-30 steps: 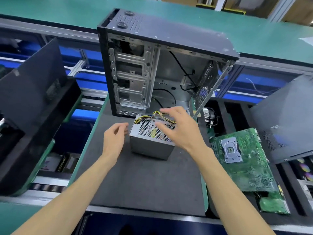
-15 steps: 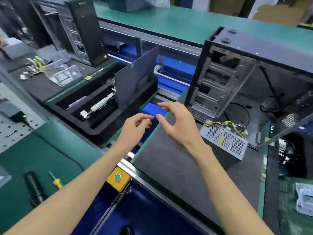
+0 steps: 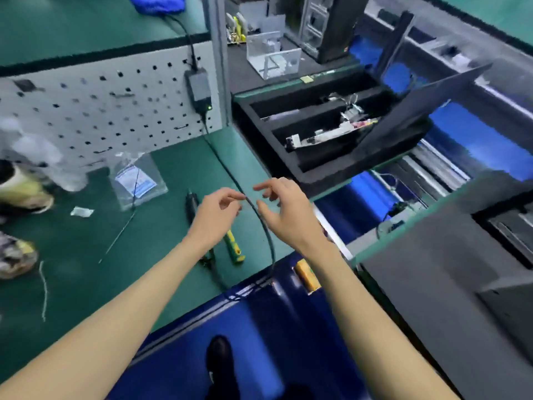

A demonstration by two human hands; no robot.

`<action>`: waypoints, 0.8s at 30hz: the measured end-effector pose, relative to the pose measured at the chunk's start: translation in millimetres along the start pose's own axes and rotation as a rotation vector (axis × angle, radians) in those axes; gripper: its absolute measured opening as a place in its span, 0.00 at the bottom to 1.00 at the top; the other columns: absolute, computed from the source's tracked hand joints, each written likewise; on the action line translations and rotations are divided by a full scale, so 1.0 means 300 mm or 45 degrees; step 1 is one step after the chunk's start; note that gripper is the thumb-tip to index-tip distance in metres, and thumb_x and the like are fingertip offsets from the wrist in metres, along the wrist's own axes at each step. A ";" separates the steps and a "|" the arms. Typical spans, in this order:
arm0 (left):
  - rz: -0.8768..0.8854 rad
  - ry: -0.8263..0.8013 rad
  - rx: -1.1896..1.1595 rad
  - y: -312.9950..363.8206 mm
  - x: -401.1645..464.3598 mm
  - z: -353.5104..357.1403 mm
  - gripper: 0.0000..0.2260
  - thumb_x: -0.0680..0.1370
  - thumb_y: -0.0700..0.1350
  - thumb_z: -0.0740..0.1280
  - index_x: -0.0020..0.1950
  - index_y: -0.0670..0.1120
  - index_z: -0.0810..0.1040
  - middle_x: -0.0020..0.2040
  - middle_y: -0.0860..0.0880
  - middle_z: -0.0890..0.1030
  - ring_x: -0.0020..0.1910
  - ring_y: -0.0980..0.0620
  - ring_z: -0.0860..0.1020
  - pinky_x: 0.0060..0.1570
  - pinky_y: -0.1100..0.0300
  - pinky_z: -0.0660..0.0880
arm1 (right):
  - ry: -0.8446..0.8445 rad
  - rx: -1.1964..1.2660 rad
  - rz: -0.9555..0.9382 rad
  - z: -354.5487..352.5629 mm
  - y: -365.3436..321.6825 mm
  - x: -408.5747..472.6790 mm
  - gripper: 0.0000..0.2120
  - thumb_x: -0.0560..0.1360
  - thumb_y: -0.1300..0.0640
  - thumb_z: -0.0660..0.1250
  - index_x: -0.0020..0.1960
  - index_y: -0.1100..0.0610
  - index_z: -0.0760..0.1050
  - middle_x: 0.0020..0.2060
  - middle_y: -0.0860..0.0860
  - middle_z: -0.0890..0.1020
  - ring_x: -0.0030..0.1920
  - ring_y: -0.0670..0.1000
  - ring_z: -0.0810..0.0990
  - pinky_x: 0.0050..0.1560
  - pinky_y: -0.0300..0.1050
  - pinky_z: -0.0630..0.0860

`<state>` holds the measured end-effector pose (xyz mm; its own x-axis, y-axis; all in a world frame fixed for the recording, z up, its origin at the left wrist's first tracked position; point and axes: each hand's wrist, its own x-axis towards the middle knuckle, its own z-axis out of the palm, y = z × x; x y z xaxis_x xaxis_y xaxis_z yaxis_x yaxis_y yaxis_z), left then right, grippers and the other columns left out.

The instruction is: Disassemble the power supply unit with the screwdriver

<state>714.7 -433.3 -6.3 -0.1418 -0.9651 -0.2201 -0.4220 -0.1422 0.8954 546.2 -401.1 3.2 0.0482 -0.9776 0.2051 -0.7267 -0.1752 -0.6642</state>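
1. Left hand [image 3: 215,217] hovers above the green desk [image 3: 72,249], fingers loosely curled, gripping nothing. It sits directly over the tools.
2. Right hand [image 3: 284,210] hovers just beside it, fingers spread and relaxed, also empty. The two hands are close together but not touching.
3. A yellow-handled screwdriver [image 3: 234,248] lies flat on the desk, partly under the left hand. A black powered driver [image 3: 191,204] lies just beside it, its far end showing past the hand.
4. A black cable [image 3: 264,226] runs across the desk between the hands and drops over the front edge.
5. The power supply unit is not in view; only a dark mat [image 3: 432,255] shows at right.
6. Judgement: the step in hand is fetching the screwdriver. Grip the handle squarely, lift clear of the cable so it does not snag, and carry the tip pointed away from the other hand.
7. A clear bag [image 3: 135,180] carries a white label; the frame is blurred and no writing or brand is legible.
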 end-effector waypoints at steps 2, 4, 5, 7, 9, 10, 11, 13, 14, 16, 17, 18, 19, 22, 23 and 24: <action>-0.103 0.057 -0.002 -0.090 0.003 -0.080 0.12 0.79 0.33 0.62 0.53 0.44 0.81 0.48 0.40 0.84 0.46 0.45 0.80 0.47 0.56 0.74 | -0.092 0.004 0.055 0.121 -0.020 0.023 0.11 0.77 0.60 0.70 0.59 0.56 0.79 0.45 0.51 0.77 0.48 0.51 0.75 0.52 0.53 0.75; -0.205 0.104 0.005 -0.170 0.005 -0.143 0.11 0.79 0.34 0.62 0.54 0.45 0.82 0.49 0.40 0.84 0.49 0.40 0.80 0.52 0.50 0.76 | -0.197 -0.034 0.170 0.237 -0.023 0.036 0.12 0.77 0.58 0.70 0.60 0.55 0.78 0.48 0.52 0.78 0.47 0.52 0.77 0.53 0.55 0.75; -0.252 0.122 0.003 -0.204 0.005 -0.167 0.11 0.78 0.35 0.63 0.53 0.46 0.81 0.50 0.40 0.84 0.50 0.40 0.80 0.54 0.48 0.77 | -0.254 -0.067 0.238 0.292 -0.019 0.037 0.13 0.77 0.56 0.70 0.62 0.55 0.77 0.50 0.52 0.79 0.48 0.52 0.77 0.53 0.54 0.75; -0.318 0.148 -0.005 -0.265 0.009 -0.202 0.11 0.79 0.35 0.63 0.54 0.46 0.81 0.51 0.39 0.83 0.47 0.43 0.80 0.53 0.49 0.77 | -0.372 -0.149 0.374 0.388 -0.004 0.031 0.17 0.78 0.52 0.69 0.65 0.55 0.75 0.56 0.54 0.79 0.53 0.54 0.79 0.55 0.52 0.75; -0.359 0.146 -0.015 -0.315 0.016 -0.223 0.11 0.79 0.35 0.61 0.55 0.46 0.80 0.51 0.40 0.83 0.46 0.46 0.79 0.53 0.50 0.77 | -0.457 -0.225 0.496 0.464 0.019 0.015 0.21 0.78 0.49 0.70 0.67 0.55 0.72 0.59 0.57 0.78 0.59 0.58 0.78 0.56 0.51 0.74; -0.377 0.135 -0.021 -0.335 0.020 -0.230 0.11 0.79 0.36 0.61 0.56 0.46 0.80 0.52 0.41 0.83 0.46 0.47 0.79 0.54 0.50 0.77 | -0.483 -0.263 0.534 0.494 0.034 0.006 0.22 0.78 0.49 0.70 0.68 0.56 0.71 0.60 0.57 0.77 0.61 0.59 0.76 0.58 0.52 0.73; -0.390 0.122 -0.025 -0.352 0.024 -0.234 0.11 0.79 0.36 0.61 0.56 0.46 0.80 0.52 0.42 0.83 0.47 0.47 0.80 0.55 0.51 0.76 | -0.496 -0.297 0.554 0.519 0.049 0.000 0.24 0.78 0.49 0.71 0.68 0.58 0.70 0.61 0.58 0.77 0.62 0.59 0.75 0.59 0.53 0.73; -0.405 0.098 -0.017 -0.375 0.039 -0.240 0.12 0.79 0.36 0.60 0.57 0.47 0.79 0.52 0.44 0.83 0.51 0.46 0.81 0.57 0.50 0.77 | -0.481 -0.321 0.580 0.549 0.072 0.002 0.21 0.78 0.52 0.70 0.67 0.59 0.69 0.59 0.58 0.78 0.61 0.59 0.75 0.58 0.54 0.74; -0.409 0.088 -0.009 -0.381 0.049 -0.242 0.12 0.79 0.37 0.60 0.57 0.47 0.80 0.53 0.44 0.83 0.52 0.46 0.81 0.57 0.49 0.78 | -0.466 -0.311 0.599 0.559 0.081 0.010 0.19 0.78 0.54 0.69 0.64 0.59 0.70 0.57 0.58 0.79 0.58 0.60 0.76 0.55 0.54 0.75; -0.405 0.075 0.003 -0.384 0.076 -0.240 0.12 0.79 0.36 0.61 0.56 0.48 0.80 0.52 0.44 0.83 0.52 0.45 0.81 0.57 0.48 0.78 | -0.444 -0.278 0.653 0.568 0.088 0.030 0.13 0.77 0.54 0.68 0.58 0.59 0.72 0.50 0.57 0.81 0.51 0.60 0.80 0.47 0.53 0.77; -0.399 0.068 0.003 -0.380 0.090 -0.234 0.12 0.79 0.36 0.61 0.55 0.48 0.80 0.52 0.44 0.83 0.52 0.45 0.81 0.57 0.47 0.78 | -0.426 -0.257 0.684 0.567 0.090 0.038 0.12 0.77 0.53 0.67 0.56 0.59 0.72 0.47 0.56 0.82 0.47 0.59 0.80 0.43 0.51 0.76; -0.390 0.061 -0.002 -0.372 0.105 -0.226 0.11 0.79 0.36 0.61 0.55 0.48 0.80 0.51 0.43 0.83 0.51 0.44 0.82 0.57 0.47 0.78 | -0.396 -0.238 0.710 0.561 0.092 0.042 0.12 0.77 0.50 0.67 0.54 0.58 0.72 0.44 0.54 0.81 0.44 0.58 0.80 0.40 0.49 0.73; -0.377 0.053 -0.015 -0.359 0.121 -0.215 0.11 0.79 0.36 0.61 0.53 0.48 0.80 0.51 0.42 0.83 0.50 0.44 0.82 0.56 0.47 0.78 | -0.356 -0.226 0.722 0.552 0.094 0.046 0.13 0.77 0.48 0.66 0.52 0.57 0.71 0.41 0.52 0.80 0.41 0.56 0.78 0.37 0.48 0.70; -0.307 -0.001 -0.029 -0.301 0.173 -0.164 0.12 0.79 0.34 0.60 0.52 0.48 0.79 0.50 0.42 0.83 0.46 0.45 0.82 0.54 0.48 0.78 | -0.240 -0.181 0.726 0.486 0.109 0.055 0.12 0.76 0.46 0.64 0.51 0.54 0.68 0.35 0.47 0.75 0.34 0.51 0.74 0.31 0.45 0.62; -0.276 -0.026 -0.022 -0.274 0.191 -0.137 0.12 0.79 0.34 0.60 0.52 0.48 0.79 0.50 0.43 0.83 0.46 0.47 0.82 0.53 0.47 0.78 | -0.206 -0.155 0.737 0.452 0.118 0.057 0.12 0.76 0.46 0.63 0.51 0.53 0.67 0.34 0.47 0.74 0.34 0.51 0.74 0.30 0.46 0.62; -0.245 -0.050 -0.016 -0.244 0.207 -0.104 0.12 0.80 0.34 0.59 0.52 0.48 0.79 0.49 0.44 0.83 0.46 0.47 0.82 0.52 0.46 0.78 | -0.172 -0.134 0.751 0.410 0.131 0.057 0.12 0.76 0.46 0.62 0.50 0.53 0.66 0.34 0.47 0.73 0.35 0.53 0.74 0.32 0.47 0.62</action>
<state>764.7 -489.7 -73.5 -0.0946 -0.9105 -0.4026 -0.4337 -0.3263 0.8399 602.7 -439.2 -107.8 -0.3013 -0.9136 -0.2732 -0.7208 0.4058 -0.5620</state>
